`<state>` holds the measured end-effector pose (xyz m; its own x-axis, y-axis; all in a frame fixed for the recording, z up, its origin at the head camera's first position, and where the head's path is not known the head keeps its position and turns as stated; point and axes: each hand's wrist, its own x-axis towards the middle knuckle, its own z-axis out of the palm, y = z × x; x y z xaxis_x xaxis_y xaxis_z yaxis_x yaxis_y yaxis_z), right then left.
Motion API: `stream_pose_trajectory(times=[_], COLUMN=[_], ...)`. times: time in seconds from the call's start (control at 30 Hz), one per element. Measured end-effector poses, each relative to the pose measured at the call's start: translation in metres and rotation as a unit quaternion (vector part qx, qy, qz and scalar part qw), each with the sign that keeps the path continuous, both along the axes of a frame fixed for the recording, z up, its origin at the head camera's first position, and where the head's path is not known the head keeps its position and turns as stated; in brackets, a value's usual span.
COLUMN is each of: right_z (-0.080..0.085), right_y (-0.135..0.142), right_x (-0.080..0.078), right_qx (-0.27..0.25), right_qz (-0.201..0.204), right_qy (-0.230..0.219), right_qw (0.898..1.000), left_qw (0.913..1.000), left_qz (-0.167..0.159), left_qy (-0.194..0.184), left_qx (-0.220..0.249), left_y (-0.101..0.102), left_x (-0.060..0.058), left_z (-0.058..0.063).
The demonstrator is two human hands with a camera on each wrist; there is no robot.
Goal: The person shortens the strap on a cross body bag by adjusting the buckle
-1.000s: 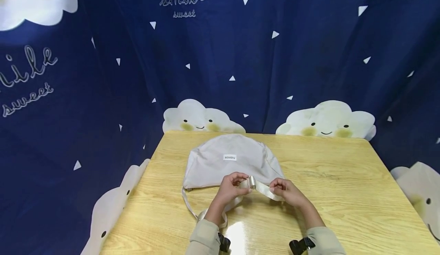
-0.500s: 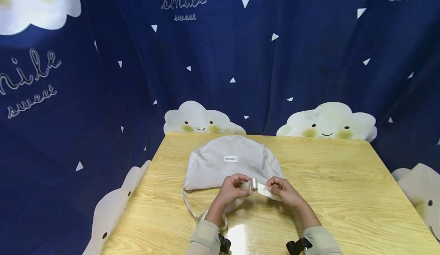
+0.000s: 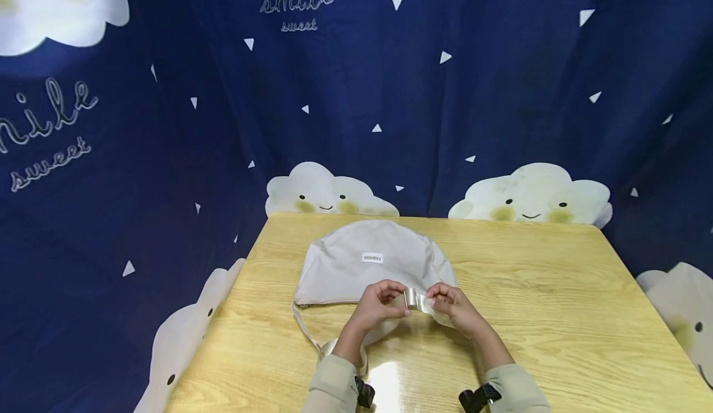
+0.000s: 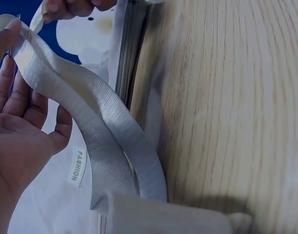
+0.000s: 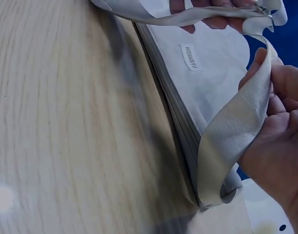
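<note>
A pale grey-beige handbag (image 3: 340, 270) lies on the table with its FASHION label (image 3: 372, 257) upside down to me. Its woven shoulder strap (image 5: 231, 131) is raised in front of it. My left hand (image 3: 379, 301) pinches the strap between thumb and fingers, right beside a metal strap slider (image 3: 410, 298). On the slider's other side, my right hand (image 3: 453, 308) pinches the strap, leaving a short stretch between the hands. Two lengths of strap (image 4: 107, 161) hang from the left fingers in the left wrist view. How the webbing threads through the slider is too small to tell.
The bag rests on a light wooden table (image 3: 546, 301). A loose strap loop (image 3: 328, 348) lies by the left forearm. Behind the table hangs a dark blue curtain (image 3: 345, 78) with clouds and triangles. Each wrist wears a black strapped device (image 3: 364, 393).
My right hand has moved left, closer to the slider, and the visible strap between the hands has shortened. The left hand stays nearly in place, holding the strap.
</note>
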<state>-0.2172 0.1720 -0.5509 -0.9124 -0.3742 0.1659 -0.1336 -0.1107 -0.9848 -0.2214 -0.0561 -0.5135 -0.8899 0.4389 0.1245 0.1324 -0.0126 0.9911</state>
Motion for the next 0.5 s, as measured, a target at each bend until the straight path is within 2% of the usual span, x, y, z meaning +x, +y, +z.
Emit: stream_pose_trajectory(times=[0.27, 0.5], right_z=[-0.0038, -0.0078], right_y=[0.0006, 0.0042], right_x=[-0.0033, -0.0064], right_qx=[0.056, 0.060], right_qz=[-0.020, -0.021], right_qy=[-0.007, 0.003], right_qw=[0.998, 0.998], left_qw=[1.0000, 1.0000], left_qz=[-0.001, -0.006], left_qy=[0.006, -0.001], left_qx=[-0.004, -0.002], left_y=[-0.0006, 0.0012], left_x=[-0.0015, -0.0001], left_z=[0.0052, 0.0068])
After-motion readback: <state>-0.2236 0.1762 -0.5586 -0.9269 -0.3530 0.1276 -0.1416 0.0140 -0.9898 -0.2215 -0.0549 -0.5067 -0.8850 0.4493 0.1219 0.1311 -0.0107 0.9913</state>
